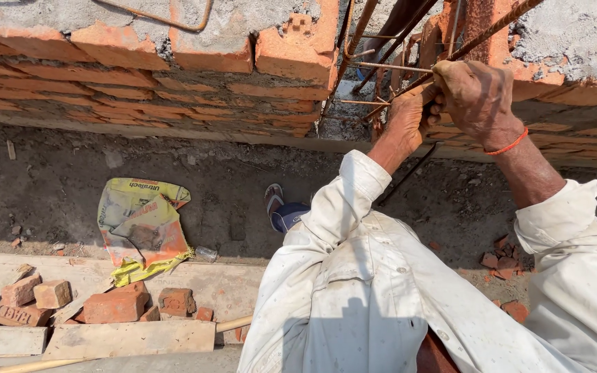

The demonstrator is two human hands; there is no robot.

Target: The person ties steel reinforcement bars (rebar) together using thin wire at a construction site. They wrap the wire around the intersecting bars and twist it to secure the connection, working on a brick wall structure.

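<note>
Head view, looking down a brick wall (139, 76) that serves as the landmark here. At the foot of the wall, far left, loose bricks (115, 304) lie on wooden planks (126, 338). Just right of them a crumpled yellow and orange sack (143, 224) rests on the dirt ground (229, 186), with a sandalled foot (274, 200) further right.

At the gap in the wall stands a cage of rusty steel bars (381, 55). The long bars run upright and lean slightly; thin cross ties run level between them.

The left hand (405, 121) is closed around a dark tool handle, pressed against the bars at the gap. The right hand (478, 93) is closed beside it, touching the left hand and gripping at the same joint; what exactly it holds is hidden. A red thread circles the right wrist. Both hands lie directly on the bars, equally near. The broken brick edges on either side of the gap crowd the working space.
</note>
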